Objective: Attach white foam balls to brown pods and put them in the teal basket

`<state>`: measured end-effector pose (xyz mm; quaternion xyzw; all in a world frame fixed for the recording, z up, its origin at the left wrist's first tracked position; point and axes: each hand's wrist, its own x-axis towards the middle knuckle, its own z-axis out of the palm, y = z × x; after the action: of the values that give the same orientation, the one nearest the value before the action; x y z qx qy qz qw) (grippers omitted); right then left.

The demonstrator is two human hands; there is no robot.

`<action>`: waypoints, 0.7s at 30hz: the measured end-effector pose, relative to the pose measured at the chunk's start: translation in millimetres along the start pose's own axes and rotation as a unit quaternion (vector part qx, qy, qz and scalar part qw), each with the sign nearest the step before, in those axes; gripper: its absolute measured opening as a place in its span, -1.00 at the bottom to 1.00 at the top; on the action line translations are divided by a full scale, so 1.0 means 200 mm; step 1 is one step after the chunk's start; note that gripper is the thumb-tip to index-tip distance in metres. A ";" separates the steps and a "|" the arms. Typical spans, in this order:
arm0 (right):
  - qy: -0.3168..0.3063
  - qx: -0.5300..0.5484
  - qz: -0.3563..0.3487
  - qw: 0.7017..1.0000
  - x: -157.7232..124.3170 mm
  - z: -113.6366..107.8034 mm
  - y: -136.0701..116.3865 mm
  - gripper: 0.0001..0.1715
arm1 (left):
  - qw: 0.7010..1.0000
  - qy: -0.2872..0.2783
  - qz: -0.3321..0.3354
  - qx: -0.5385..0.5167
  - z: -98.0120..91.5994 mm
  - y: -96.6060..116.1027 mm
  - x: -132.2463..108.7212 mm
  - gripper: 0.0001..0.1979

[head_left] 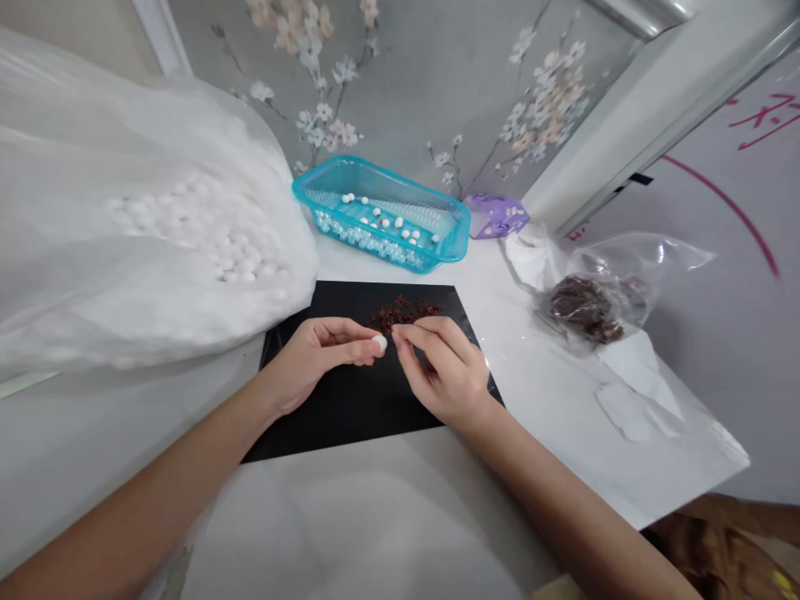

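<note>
My left hand point(318, 354) pinches a small white bead point(379, 342) between thumb and fingers over a black mat point(350, 408). My right hand point(441, 367) is closed in a pinch right beside the bead, its fingertips touching or nearly touching it; what it holds is too small to make out. Just beyond the hands, a little heap of reddish-brown bits point(403, 312) lies on the mat.
A large white bag of white beads point(137, 242) fills the left. A turquoise tray point(381, 212) with several white beads stands at the back, a small purple box point(497, 215) beside it. A clear bag of dark brown material point(593, 304) lies at the right on white paper point(625, 392).
</note>
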<state>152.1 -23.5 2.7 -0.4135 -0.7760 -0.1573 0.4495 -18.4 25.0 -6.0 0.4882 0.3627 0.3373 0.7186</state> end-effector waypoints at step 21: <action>-0.007 0.037 0.007 0.999 -0.01 0.02 0.00 -0.74 | 1.000 0.003 0.012 -0.002 0.00 -0.01 0.00 -0.89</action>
<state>150.4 -22.5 -1.2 -0.4026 -0.7815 -0.1225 0.4606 -17.6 24.7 -7.5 0.4895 0.3585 0.3482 0.7146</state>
